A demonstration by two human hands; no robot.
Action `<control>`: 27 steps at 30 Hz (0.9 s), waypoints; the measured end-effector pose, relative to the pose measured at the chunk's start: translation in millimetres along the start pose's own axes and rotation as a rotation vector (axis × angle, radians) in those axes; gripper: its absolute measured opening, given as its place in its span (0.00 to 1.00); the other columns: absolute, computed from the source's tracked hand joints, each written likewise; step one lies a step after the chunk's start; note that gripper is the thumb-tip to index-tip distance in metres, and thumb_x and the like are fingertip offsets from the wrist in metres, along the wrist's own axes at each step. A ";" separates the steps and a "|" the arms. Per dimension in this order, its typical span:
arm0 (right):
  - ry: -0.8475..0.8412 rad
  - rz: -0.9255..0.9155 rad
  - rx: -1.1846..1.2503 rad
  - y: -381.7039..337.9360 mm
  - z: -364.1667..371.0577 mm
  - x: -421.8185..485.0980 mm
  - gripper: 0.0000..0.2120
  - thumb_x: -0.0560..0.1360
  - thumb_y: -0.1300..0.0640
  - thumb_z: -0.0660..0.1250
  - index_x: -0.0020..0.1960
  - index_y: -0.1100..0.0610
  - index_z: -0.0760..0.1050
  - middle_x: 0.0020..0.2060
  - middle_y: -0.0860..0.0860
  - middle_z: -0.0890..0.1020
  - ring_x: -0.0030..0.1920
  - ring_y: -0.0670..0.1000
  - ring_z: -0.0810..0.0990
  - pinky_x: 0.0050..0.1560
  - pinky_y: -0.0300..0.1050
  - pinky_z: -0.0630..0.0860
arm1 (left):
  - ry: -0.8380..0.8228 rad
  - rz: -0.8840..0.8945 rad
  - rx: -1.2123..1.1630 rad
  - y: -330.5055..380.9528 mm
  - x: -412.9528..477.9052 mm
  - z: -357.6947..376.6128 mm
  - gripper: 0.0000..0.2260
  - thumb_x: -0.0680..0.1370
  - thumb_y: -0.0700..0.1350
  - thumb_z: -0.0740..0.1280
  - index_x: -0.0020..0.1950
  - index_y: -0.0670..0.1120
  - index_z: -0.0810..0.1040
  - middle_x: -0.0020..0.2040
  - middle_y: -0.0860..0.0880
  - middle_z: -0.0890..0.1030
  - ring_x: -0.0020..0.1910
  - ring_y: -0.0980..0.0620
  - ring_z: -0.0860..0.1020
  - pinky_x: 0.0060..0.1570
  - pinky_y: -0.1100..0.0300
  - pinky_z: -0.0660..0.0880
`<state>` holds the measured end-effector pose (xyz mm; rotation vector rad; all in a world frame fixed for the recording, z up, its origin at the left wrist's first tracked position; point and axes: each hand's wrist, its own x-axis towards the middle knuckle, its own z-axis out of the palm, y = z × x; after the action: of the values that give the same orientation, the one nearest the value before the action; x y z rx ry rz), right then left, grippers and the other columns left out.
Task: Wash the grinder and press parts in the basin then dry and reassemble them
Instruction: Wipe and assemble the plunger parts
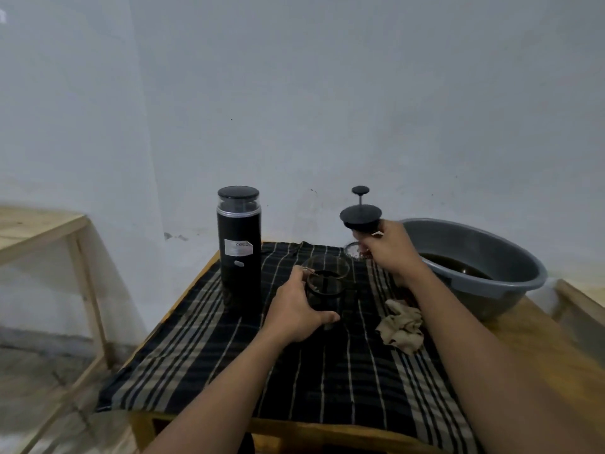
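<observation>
- Left hand [296,311] wraps the glass press beaker [325,281], centre frame, on the striped cloth [327,371].
- Right hand [391,252] grips the plunger lid [361,217], raised just right of the beaker.
- Black grinder [239,245] stands upright, left of centre.
- Grey basin [510,280] sits on the table [556,348], right edge.

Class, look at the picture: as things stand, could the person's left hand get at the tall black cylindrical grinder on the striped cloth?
Probably not at once. The path looks free: the tall black cylindrical grinder stands uncovered just left of the left hand. But that hand is wrapped around the small glass press beaker, so it would have to let go first.
</observation>
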<state>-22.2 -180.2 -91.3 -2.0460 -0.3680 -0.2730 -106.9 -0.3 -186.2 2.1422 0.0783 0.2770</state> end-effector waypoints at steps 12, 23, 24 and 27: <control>-0.144 -0.083 0.130 -28.9 27.2 -37.2 0.06 0.76 0.65 0.73 0.50 0.56 0.84 0.34 0.39 0.84 0.34 0.31 0.80 0.37 0.25 0.73 | 0.079 -0.043 0.057 10.5 -8.8 3.9 0.34 0.61 0.55 0.86 0.58 0.56 0.67 0.57 0.55 0.82 0.58 0.50 0.81 0.58 0.48 0.80; -0.018 -0.018 0.104 -11.1 40.5 -46.4 0.10 0.71 0.59 0.79 0.51 0.55 0.83 0.41 0.49 0.88 0.46 0.47 0.87 0.56 0.54 0.83 | 0.067 -0.031 0.041 8.4 -6.0 4.0 0.34 0.62 0.53 0.86 0.58 0.54 0.67 0.60 0.54 0.82 0.58 0.50 0.81 0.58 0.49 0.80; 0.003 0.006 0.138 -9.7 41.8 -47.6 0.14 0.70 0.59 0.80 0.54 0.55 0.81 0.41 0.49 0.88 0.45 0.47 0.87 0.55 0.54 0.83 | 0.065 -0.030 0.040 8.3 -5.8 4.0 0.34 0.62 0.53 0.86 0.58 0.54 0.67 0.59 0.54 0.82 0.58 0.50 0.81 0.58 0.49 0.80; 0.024 0.047 0.226 -4.5 40.5 -47.9 0.30 0.69 0.61 0.81 0.64 0.51 0.68 0.40 0.51 0.88 0.43 0.46 0.87 0.50 0.48 0.83 | 0.068 -0.025 0.041 7.5 -4.9 4.8 0.35 0.62 0.53 0.86 0.59 0.54 0.68 0.60 0.54 0.82 0.60 0.51 0.81 0.59 0.50 0.79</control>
<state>-66.7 -149.5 -123.4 -1.8257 -0.3209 -0.2168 -111.0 -9.2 -183.4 2.1705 0.1515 0.3363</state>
